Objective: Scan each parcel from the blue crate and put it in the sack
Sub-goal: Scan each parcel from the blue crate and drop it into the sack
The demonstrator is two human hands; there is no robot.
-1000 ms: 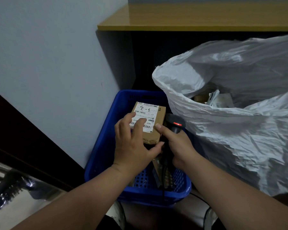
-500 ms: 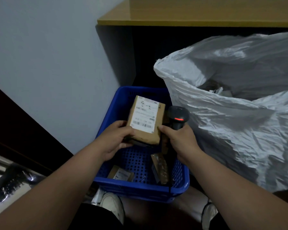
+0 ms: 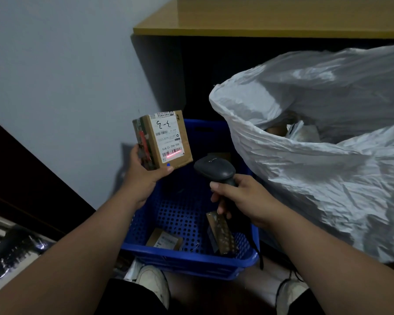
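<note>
Scan step: left hand (image 3: 143,178) clamps parcel (image 3: 163,139); right hand (image 3: 243,198) clamps scanner (image 3: 214,169), beam on barcode. Next, likely: sack (image 3: 305,169), right of grip.

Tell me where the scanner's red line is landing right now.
In the head view, left of centre, the red line lies across the lower barcode on the box held up in the left hand, above the blue crate.

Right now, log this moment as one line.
step: scanning | left hand: holds box above crate | right hand: grips scanner | red line on barcode | sack: open
</note>
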